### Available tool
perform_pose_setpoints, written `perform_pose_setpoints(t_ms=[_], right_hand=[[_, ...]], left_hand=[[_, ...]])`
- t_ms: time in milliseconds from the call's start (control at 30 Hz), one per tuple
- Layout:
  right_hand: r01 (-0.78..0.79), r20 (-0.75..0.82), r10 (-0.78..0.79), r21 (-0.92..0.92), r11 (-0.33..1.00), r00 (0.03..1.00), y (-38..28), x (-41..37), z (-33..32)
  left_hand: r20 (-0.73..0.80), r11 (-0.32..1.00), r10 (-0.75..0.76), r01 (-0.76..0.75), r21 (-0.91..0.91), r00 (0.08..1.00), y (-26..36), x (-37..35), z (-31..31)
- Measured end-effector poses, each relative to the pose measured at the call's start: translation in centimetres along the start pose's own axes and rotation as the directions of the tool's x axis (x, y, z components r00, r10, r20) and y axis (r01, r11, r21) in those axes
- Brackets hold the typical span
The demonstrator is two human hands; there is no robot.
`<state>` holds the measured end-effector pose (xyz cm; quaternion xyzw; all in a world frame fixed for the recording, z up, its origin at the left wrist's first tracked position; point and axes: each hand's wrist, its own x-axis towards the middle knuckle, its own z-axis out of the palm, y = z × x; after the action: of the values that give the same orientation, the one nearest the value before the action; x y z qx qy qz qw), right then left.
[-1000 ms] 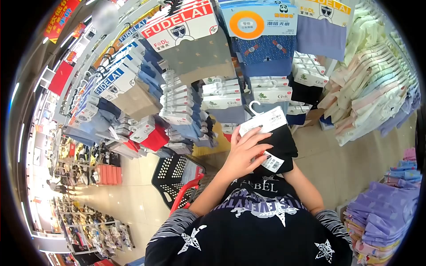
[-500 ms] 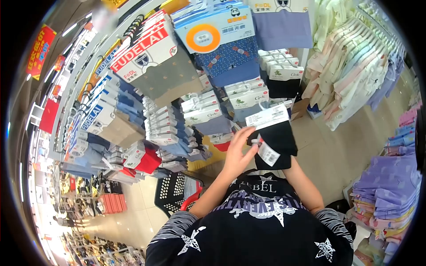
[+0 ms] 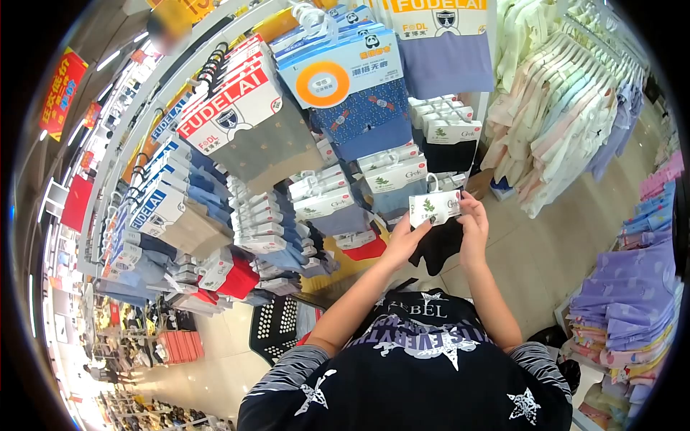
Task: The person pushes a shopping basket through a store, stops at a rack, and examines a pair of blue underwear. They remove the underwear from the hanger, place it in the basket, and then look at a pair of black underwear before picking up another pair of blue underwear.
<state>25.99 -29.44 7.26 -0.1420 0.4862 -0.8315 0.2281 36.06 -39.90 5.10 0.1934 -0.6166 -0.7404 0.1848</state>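
Both hands hold a pair of black underpants (image 3: 438, 248) hanging from a white header card with green leaves and a white hook on top. My left hand (image 3: 404, 243) pinches the card's lower left side, thumb on its front. At the card's right edge, my right hand (image 3: 472, 226) grips with its fingers curled round the side. The black cloth hangs folded below the card, between the two hands. Just beyond it are similar carded underpants (image 3: 393, 176) on the display rack.
Hanging packs with red-lettered cards (image 3: 230, 108) and a blue pack (image 3: 341, 79) fill the rack ahead. Pale clothes on hangers (image 3: 560, 115) stand at right, folded purple clothes (image 3: 622, 280) lower right. A black perforated basket (image 3: 275, 330) is below left.
The black underpants' card has been turned so its leaf-printed front shows instead of the barcode side. My right hand has come from behind the cloth to the card's right edge.
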Motion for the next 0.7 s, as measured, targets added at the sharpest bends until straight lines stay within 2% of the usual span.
perform_pose_setpoints(t_ms=[67,133,233,300,433,500,567,700], right_hand=[[0.017,-0.020,-0.017,0.020,1.000,1.000,-0.5,0.1,-0.7],[0.106,-0.092,-0.108,-0.026,0.994,0.990,-0.8,0.4,-1.2],[0.141,-0.143,-0.151,-0.075,0.987,0.978,-1.2,0.5,-2.0],[0.183,-0.164,-0.187,-0.040,0.982,0.968,-1.5,0.2,-2.2],[0.263,-0.195,-0.259,-0.006,0.965,0.946,-2.9,0.1,-3.4],[0.315,-0.205,-0.311,-0.014,0.949,0.928,-3.0,0.2,-4.1],[0.336,-0.205,-0.318,0.058,0.940,0.926,-2.8,0.2,-4.7],[0.363,-0.194,-0.337,0.121,0.924,0.921,-2.8,0.4,-5.2]], left_hand=[[0.017,0.999,0.007,-0.008,0.052,1.000,0.6,1.0,0.7],[0.047,0.999,0.024,-0.025,0.030,0.999,1.7,2.3,1.7],[0.065,0.996,0.066,-0.069,0.047,0.996,2.8,4.9,2.9],[0.077,0.998,0.064,-0.062,-0.031,0.995,4.6,6.2,4.1],[0.000,0.994,0.069,-0.068,-0.087,0.998,4.4,9.9,5.6],[-0.045,0.987,0.021,-0.028,-0.160,0.999,4.2,10.7,5.9],[-0.061,0.975,-0.063,0.048,-0.216,0.996,3.5,11.4,5.7],[-0.050,0.976,-0.044,0.033,-0.216,0.998,0.2,12.6,4.6]])
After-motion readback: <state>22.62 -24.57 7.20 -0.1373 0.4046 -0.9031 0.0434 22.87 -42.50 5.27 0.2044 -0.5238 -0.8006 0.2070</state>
